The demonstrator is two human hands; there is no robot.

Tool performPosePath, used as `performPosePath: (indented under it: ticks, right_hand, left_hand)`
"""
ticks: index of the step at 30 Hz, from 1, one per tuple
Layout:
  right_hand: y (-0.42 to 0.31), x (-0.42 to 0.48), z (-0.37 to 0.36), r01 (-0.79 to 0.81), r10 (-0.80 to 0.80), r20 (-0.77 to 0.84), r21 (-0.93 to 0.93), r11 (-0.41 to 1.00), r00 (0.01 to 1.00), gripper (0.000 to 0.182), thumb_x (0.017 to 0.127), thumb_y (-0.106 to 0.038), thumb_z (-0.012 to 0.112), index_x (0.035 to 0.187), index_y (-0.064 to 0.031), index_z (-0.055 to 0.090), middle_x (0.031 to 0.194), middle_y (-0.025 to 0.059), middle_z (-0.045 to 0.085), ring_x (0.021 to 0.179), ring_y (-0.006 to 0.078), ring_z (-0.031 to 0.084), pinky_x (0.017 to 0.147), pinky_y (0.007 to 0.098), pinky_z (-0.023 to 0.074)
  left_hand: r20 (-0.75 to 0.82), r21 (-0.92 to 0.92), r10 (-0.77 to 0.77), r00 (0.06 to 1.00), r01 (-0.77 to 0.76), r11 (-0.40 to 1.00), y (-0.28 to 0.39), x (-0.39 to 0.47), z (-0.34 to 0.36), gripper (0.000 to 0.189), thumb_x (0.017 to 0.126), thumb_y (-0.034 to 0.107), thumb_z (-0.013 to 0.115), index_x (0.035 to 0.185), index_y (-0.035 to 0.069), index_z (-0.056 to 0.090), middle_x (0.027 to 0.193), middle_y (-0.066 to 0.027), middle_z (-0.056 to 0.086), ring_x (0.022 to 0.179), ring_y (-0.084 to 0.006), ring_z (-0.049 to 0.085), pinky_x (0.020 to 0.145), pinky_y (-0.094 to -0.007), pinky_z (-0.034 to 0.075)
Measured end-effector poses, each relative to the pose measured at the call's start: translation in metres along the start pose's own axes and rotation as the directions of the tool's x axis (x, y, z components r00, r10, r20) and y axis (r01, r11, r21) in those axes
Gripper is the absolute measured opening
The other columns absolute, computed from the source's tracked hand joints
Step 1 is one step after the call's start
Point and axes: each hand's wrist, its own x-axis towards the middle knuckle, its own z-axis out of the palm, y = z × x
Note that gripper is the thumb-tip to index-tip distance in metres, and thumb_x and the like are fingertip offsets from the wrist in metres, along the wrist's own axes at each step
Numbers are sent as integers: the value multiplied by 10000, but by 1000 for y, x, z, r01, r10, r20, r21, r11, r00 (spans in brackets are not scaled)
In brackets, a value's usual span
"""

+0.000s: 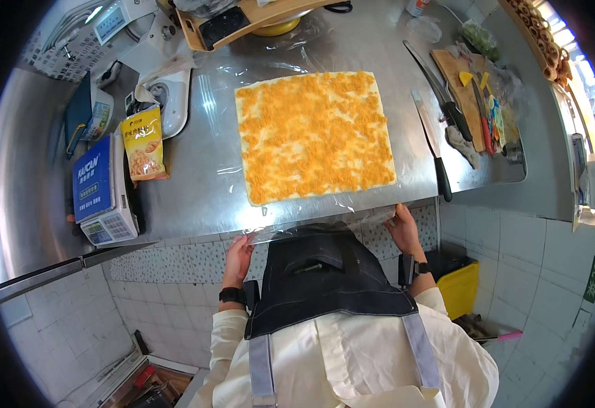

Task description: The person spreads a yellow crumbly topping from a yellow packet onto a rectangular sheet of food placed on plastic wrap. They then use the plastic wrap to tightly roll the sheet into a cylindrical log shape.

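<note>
A flat rectangular sheet of cake [317,135], covered with orange-yellow shredded topping, lies over clear plastic film [328,206] on a steel worktop. The film reaches over the front edge of the worktop. My left hand [238,257] pinches its near left corner between thumb and fingers. At the near right corner, my right hand [403,227] grips the film in the same way. Both hands are just off the worktop's front edge, on either side of a dark apron [328,275].
Left stand a digital scale [106,204] and a yellow food packet [144,145]. On the right lie a long knife with a black handle [441,178], a serrated knife [455,120] and a wooden cutting board [460,86]. A wooden tray [195,35] holding a phone is at the back.
</note>
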Motion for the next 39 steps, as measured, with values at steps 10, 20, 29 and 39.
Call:
performPosePath:
  ticks: [10, 20, 29, 39]
  right_hand:
    - [-5, -10, 10, -176, 150, 93, 465, 867, 984, 272, 906, -343, 570, 986, -83, 562, 1028, 117, 564, 844, 241, 553, 662, 344, 529]
    - [12, -2, -45, -75, 38, 199, 180, 981, 979, 136, 956, -264, 513, 922, -144, 568, 835, -10, 582, 741, 154, 529, 681, 306, 425]
    - [-43, -47, -11, 117, -117, 35, -20, 993, 993, 245, 974, -254, 484, 769, -121, 492, 719, -3, 545, 702, 165, 581, 672, 325, 488]
    - [-109, -5, 34, 167, -306, 470, 314, 935, 828, 251, 995, -239, 427, 775, -117, 442, 716, -5, 460, 657, 126, 511, 570, 257, 431]
  left_hand:
    - [233, -187, -122, 965, 167, 968, 3, -20, -7, 378, 970, 336, 458, 1293, 141, 439, 1096, -80, 593, 511, -80, 333, 438, -198, 296]
    - [43, 620, 351, 935, -301, 725, 34, -36, 12, 447, 993, 360, 430, 1131, -26, 608, 1119, -90, 643, 979, -148, 560, 914, -286, 396]
    - [-78, 409, 208, 975, -159, 898, 53, -52, 23, 425, 975, 340, 472, 627, 97, 459, 524, -19, 450, 465, -121, 458, 501, -289, 433]
    - [80, -408, 71, 994, -32, 912, 123, -20, 78, 299, 948, 246, 533, 679, 128, 476, 509, 68, 347, 455, -61, 355, 471, -221, 328]
